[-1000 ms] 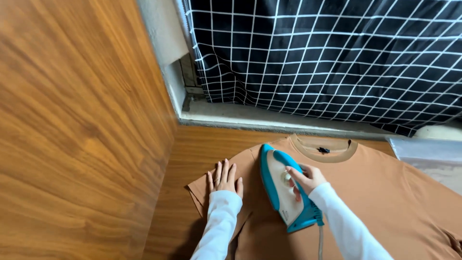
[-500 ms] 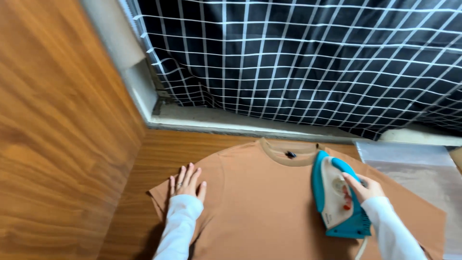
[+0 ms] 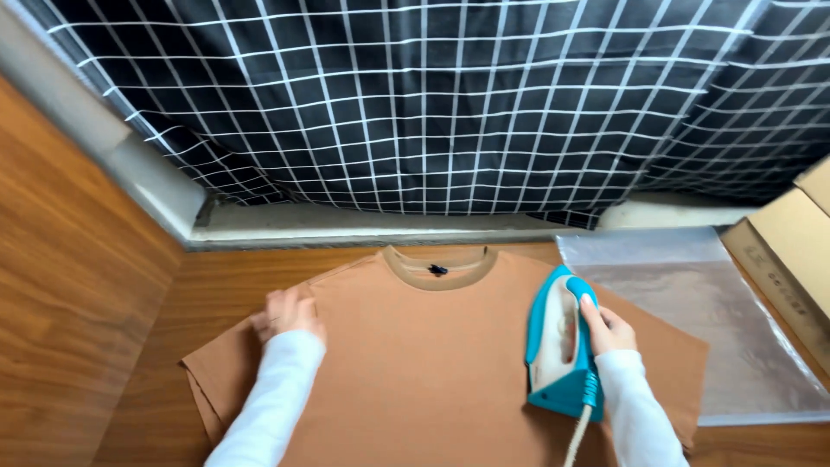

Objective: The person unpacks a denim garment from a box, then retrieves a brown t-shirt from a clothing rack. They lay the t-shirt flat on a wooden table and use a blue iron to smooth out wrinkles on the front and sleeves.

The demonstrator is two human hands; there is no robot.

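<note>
- Tan cotton-like cloth: a brown T-shirt (image 3: 432, 363) lay face up and flat on the wooden table (image 3: 164, 380), collar pointing away from the person, its near hem running out of the bottom of the view.
- Nearest the camera, two white sleeves came in from below; the cord (image 3: 575, 437) of the iron trailed down beside the right one.
- Right hand (image 3: 608, 327) was wrapped around the handle of a teal and white iron (image 3: 558, 346), fingers closed on the grip, soleplate down on the shirt's right chest area.
- Left hand (image 3: 288, 313) lay flat, palm down, fingers together, on the shirt's left shoulder and sleeve, pinning the cloth.
- Judgement: the pressing would go best with the left hand holding the fabric taut and staying well apart from the iron, the strokes running away from that anchor so no crease is pushed in.
- Judgement: the cord was best kept off the ironed part and behind the iron.
- Right of the shirt, a clear plastic bag (image 3: 735, 329) lay flat, its edge touching or under the right sleeve; heat near it looked risky.
- Further right, a cardboard box (image 3: 791, 251).
- Farthest, a black curtain with white grid (image 3: 432, 112) hung over the sill (image 3: 363, 227).
</note>
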